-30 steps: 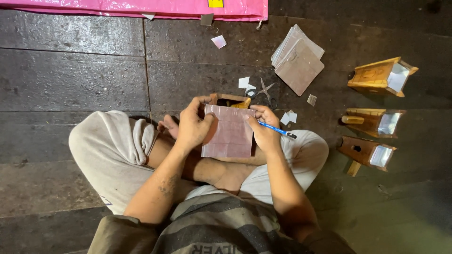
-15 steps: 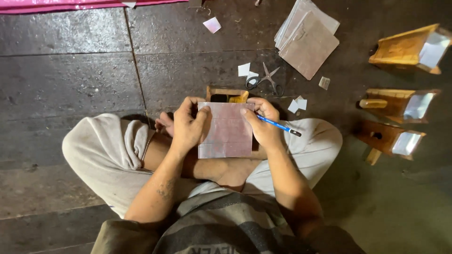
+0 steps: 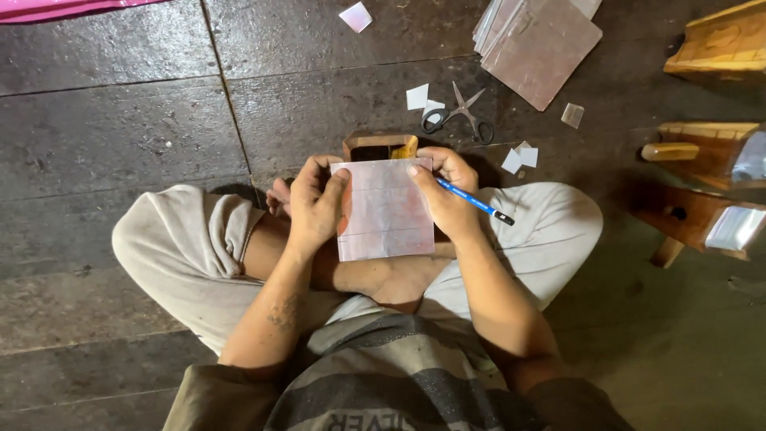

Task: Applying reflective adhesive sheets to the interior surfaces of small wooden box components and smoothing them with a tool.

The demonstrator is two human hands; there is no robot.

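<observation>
Person seated cross-legged on a dark plank floor (image 3: pixel 120 120), head view looking down at the lap.

Sheet (image 3: pixel 386 209): thin, pale, glossy, squarish, with faint ruled lines across it. Held flat over the lap, its top edge against a small wooden box (image 3: pixel 381 146) that stands on the floor just beyond the crossed legs.

Left hand (image 3: pixel 315 209): closed on the sheet's left edge, thumb on top, fingers curled behind.

Right hand (image 3: pixel 447 195): pinches the sheet's top right corner, index tip on its face; the same hand also has a blue pencil (image 3: pixel 475 202) tucked between the fingers, tip pointing out to the right.

Handling, as judged: the sheet looks light and slick, stiff enough to hold flat yet likely to flex or crease; thin edges may be sharp. Best held by opposite edges, as here.

Around: scissors (image 3: pixel 460 112) lie on the floor beyond the box, small offcuts (image 3: pixel 417 96) beside them. Stack of like sheets (image 3: pixel 536 44) near the floor's far right. Wooden pieces (image 3: pixel 702 152) along the right edge, some with shiny panels fitted.
</observation>
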